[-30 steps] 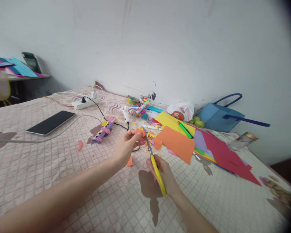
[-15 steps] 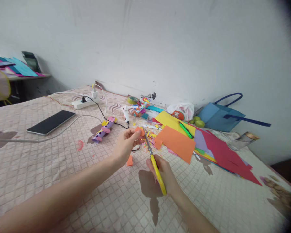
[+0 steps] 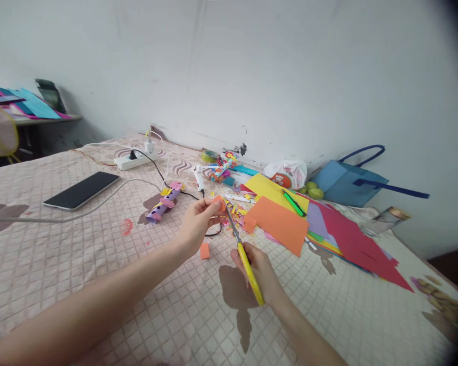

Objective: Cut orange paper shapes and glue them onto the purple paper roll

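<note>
Orange piece (image 3: 220, 204), head view: was held up in the middle of the scene, with the scissor tips brought close to its right edge; whether the two were touching could not be told.
Left hand (image 3: 200, 221): was closed lightly, the orange piece being pinched between thumb and fingers.
Right hand (image 3: 258, 267): was wrapped around the handles of the scissors.
Yellow-handled scissors (image 3: 248, 267): were pointed far and slightly left; how widely the blades were parted could not be made out.
Orange slip (image 3: 204, 251): was seen on the cloth, just on the near side of the left hand.
Paper scraps (image 3: 238, 208): were scattered in yellow, pink and other colours beyond the scissors.
Orange sheet (image 3: 282, 226): was laid right of the scraps, partly over a yellow sheet (image 3: 265, 187).
Green-and-black tool (image 3: 293, 203): was rested on the yellow sheet.
Red sheets (image 3: 351, 239): were spread farther right.
Purple tube (image 3: 162, 204): was seen left of the left hand, dressed with dark dots and with pink and yellow shapes.
White glue gun (image 3: 199, 178): was placed beyond the left hand.
Dark-screened device (image 3: 82, 190): was laid at the left, with a white power strip (image 3: 132, 161) set farther back.
Blue bag (image 3: 349, 183): was set far right, by the wall.
Patterned cloth (image 3: 156, 315): was spread under everything nearby.
</note>
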Demonstrator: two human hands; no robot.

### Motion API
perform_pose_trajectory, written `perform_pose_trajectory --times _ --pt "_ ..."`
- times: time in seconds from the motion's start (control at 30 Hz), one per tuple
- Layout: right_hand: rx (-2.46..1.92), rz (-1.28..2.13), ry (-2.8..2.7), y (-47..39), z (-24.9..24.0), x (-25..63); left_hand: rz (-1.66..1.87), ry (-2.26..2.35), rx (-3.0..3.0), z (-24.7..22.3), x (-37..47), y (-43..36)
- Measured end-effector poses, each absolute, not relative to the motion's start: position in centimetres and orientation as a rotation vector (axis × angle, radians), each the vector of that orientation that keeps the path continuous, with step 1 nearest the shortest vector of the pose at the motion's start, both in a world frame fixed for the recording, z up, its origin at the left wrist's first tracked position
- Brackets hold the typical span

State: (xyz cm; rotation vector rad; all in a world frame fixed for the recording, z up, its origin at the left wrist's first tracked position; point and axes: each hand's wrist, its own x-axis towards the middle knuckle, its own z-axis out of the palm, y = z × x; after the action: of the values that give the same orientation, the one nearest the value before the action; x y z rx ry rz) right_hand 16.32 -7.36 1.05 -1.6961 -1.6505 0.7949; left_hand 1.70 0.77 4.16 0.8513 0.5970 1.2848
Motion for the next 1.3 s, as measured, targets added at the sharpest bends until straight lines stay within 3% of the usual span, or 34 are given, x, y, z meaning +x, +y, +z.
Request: perform_pose_trajectory --times 1.3 --pt "-1.710 0.770 -1.779 -7.0 1.8 18.1 1.058 0.771 1.173 4.6 -0.6 3.6"
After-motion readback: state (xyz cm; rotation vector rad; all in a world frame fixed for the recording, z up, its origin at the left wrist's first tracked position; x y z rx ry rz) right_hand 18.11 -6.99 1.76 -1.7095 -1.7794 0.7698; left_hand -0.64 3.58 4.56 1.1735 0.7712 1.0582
